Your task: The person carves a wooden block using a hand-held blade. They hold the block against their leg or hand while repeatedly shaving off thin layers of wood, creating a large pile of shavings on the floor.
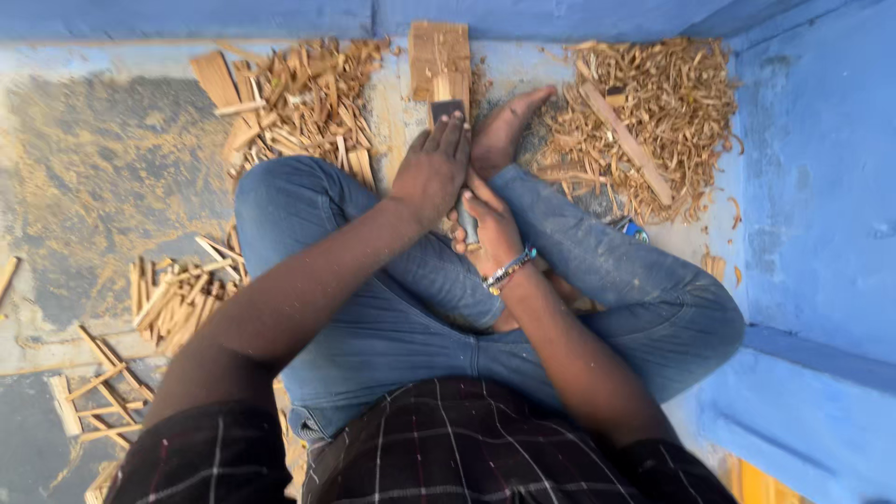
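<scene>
**Blade pressed on a wooden block, held between crossed legs**

A person is seated cross-legged on the floor, and the work is kept in the gap between the knees, where it can be braced. The left hand is laid flat, fingers stretched forward, on top of a dark metal blade — apparently to press it down onto the wooden block that stands just beyond, against the far blue wall. The right hand, a beaded bracelet at its wrist, is closed around the grey handle below, so the tool is steadied from both ends. One bare foot is set just right of the block, seemingly as a stop.

One block and one tool are seen. Cut wood is sorted into heaps — a pile of flat sticks far left, a pile of curled shavings far right, a third bundle of sticks at the left knee. A few loose strips lie nearer.
</scene>
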